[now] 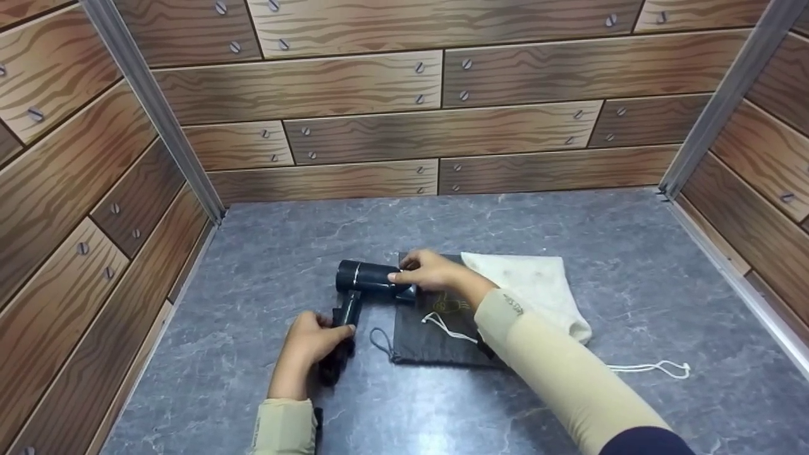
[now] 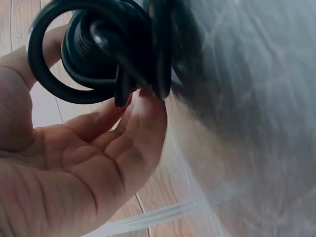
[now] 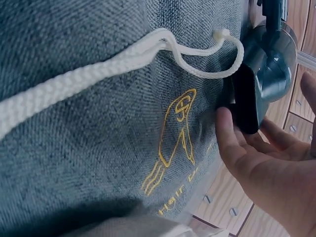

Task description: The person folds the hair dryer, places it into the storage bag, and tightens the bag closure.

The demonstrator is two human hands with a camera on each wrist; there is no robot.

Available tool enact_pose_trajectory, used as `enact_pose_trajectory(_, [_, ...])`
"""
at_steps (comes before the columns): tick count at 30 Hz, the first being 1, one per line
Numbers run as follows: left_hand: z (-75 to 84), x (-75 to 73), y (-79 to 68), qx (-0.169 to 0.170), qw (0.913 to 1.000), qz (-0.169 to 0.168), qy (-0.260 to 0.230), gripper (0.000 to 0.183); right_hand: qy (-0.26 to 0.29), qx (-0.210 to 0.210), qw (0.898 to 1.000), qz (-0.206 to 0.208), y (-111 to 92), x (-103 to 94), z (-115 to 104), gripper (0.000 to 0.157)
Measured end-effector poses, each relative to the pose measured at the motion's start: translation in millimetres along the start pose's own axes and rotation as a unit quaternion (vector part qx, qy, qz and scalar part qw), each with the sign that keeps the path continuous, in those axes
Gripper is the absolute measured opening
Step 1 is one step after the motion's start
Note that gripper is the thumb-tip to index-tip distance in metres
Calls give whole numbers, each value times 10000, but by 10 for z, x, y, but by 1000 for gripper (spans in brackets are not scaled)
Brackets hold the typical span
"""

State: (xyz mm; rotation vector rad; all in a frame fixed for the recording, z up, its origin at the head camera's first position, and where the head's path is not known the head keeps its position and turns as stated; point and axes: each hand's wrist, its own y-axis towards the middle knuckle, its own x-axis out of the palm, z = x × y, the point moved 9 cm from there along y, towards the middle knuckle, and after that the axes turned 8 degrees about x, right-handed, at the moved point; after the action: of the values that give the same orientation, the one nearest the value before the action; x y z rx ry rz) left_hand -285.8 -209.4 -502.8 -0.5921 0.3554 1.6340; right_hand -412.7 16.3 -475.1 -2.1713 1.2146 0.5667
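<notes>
Two hands: both on one hair dryer (image 1: 373, 278), dark and glossy, lying between the left fingers and the right fingers.
Left hand (image 1: 306, 341): fingers clamped on the handle (image 1: 349, 311), thumb on its right side.
Cord (image 2: 36, 54): dark, looped and bunched at the handle's lower end, right by the left fingertips in the left wrist view.
Right hand (image 1: 436, 272): thumb and fingers clamped on the dryer's nozzle end, thumb on the near side, other fingers round the far side.
Nozzle (image 3: 246, 94): flat, wide mouth, right at the right fingers; sits over the grey bag's left edge in the head view.
Dryer vs. surface (image 1: 284, 240): can't tell if touching.
Grey bag (image 1: 417, 344): flat on the surface, partly beneath the right fingers and nearer the person, right of the left fingers.
Drawing (image 3: 162, 133): yellow dryer outline on that bag, "Hair" lettering beside it, just beside the right fingers.
White string (image 3: 123, 57): looped across the grey bag, nearer the person than the right fingers.
White bag (image 1: 537, 278): right of the right fingers, overlapping the grey bag.
Walls (image 1: 360, 88): wood-plank print, beyond both hands.
</notes>
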Motion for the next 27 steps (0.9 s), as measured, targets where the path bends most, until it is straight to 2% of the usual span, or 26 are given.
enact_pose_trajectory(10, [7, 28, 7, -16, 9998, 15, -215, 40, 727, 436, 9960, -298, 47, 84, 96, 56])
enact_pose_trajectory(17, [64, 74, -16, 216, 9996, -46, -146, 30, 315, 161, 9994, 49, 61, 61, 104, 54])
enact_pose_trajectory(22, [97, 74, -21, 391, 9991, 39, -164, 32, 544, 121, 9983, 168, 29, 8, 93, 48])
enact_pose_trajectory(27, [136, 106, -15, 617, 9977, 66, -280, 34, 927, 371, 9949, 161, -12, -22, 162, 49])
